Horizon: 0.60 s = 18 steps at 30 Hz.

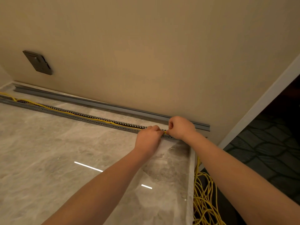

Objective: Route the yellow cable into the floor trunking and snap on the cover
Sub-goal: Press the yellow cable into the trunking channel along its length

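A grey slotted trunking (68, 113) runs along the marble floor from far left to the right, parallel to the wall. The yellow cable (90, 118) lies along its channel, partly lifted out at the far left. At the trunking's right end my left hand (148, 140) and my right hand (180, 127) meet with curled fingers and pinch the cable between them. The grey cover strip (103, 105) lies loose on the floor against the wall behind the trunking.
A tangled pile of spare yellow cable (204, 197) lies at the lower right past the edge of the marble slab (192, 176). A dark socket plate (38, 62) sits on the beige wall. A white door frame (263, 103) and dark patterned floor are at the right.
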Each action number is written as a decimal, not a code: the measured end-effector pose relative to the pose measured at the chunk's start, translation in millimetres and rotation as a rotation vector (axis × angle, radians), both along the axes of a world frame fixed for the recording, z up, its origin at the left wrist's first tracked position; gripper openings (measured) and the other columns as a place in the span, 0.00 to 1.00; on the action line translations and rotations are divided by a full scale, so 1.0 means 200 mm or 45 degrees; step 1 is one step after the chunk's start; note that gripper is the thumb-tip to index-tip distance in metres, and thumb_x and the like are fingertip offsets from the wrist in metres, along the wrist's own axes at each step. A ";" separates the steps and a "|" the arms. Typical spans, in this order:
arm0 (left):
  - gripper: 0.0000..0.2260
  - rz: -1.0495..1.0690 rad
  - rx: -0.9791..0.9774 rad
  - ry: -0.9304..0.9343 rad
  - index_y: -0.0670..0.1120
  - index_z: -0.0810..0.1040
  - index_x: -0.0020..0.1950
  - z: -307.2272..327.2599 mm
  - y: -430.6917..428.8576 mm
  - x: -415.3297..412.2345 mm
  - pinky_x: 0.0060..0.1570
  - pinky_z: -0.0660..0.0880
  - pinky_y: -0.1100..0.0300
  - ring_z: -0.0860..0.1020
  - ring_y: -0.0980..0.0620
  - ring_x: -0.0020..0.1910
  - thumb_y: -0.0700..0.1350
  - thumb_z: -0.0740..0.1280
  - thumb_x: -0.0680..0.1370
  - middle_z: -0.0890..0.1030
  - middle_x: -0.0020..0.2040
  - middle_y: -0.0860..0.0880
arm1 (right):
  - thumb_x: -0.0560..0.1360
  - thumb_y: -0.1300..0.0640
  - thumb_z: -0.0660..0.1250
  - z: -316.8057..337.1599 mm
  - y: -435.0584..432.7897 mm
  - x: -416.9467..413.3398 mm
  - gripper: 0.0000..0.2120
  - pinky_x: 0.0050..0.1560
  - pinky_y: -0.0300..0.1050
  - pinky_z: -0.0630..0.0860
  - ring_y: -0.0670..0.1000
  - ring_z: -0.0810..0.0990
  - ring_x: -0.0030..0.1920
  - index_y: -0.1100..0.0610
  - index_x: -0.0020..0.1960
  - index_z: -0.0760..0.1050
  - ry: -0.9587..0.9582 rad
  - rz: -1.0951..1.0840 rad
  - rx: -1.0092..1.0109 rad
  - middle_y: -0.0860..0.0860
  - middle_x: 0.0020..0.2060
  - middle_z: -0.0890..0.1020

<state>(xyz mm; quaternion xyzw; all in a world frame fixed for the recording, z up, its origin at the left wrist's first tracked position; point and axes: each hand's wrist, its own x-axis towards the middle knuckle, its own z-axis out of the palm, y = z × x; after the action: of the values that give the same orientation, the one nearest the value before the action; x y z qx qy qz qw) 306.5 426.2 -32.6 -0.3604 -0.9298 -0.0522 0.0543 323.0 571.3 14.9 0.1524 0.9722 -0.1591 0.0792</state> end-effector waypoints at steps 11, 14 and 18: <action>0.12 0.088 -0.417 -0.009 0.45 0.79 0.53 0.17 0.18 0.04 0.38 0.68 0.56 0.80 0.44 0.50 0.31 0.64 0.75 0.79 0.52 0.46 | 0.71 0.57 0.66 -0.03 0.01 0.03 0.06 0.36 0.44 0.72 0.57 0.80 0.40 0.59 0.42 0.79 -0.023 -0.075 -0.028 0.54 0.38 0.81; 0.11 0.109 -0.426 -0.024 0.45 0.79 0.52 0.18 0.19 0.03 0.39 0.69 0.57 0.81 0.45 0.50 0.32 0.64 0.75 0.81 0.51 0.47 | 0.69 0.53 0.66 0.00 0.05 0.04 0.14 0.29 0.41 0.64 0.55 0.71 0.28 0.57 0.28 0.68 -0.050 -0.128 -0.095 0.53 0.25 0.71; 0.11 0.125 -0.442 -0.039 0.45 0.79 0.53 0.19 0.20 0.03 0.39 0.70 0.56 0.80 0.44 0.49 0.32 0.64 0.75 0.81 0.50 0.46 | 0.69 0.54 0.65 0.08 0.13 0.09 0.11 0.27 0.39 0.70 0.53 0.72 0.22 0.59 0.32 0.73 -0.149 -0.281 -0.391 0.54 0.23 0.75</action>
<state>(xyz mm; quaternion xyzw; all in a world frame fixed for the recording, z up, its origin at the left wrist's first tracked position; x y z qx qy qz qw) 312.3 466.3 5.8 -0.3178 -0.9420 0.1063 -0.0205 341.1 596.7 31.4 0.2530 0.9077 -0.3041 0.1399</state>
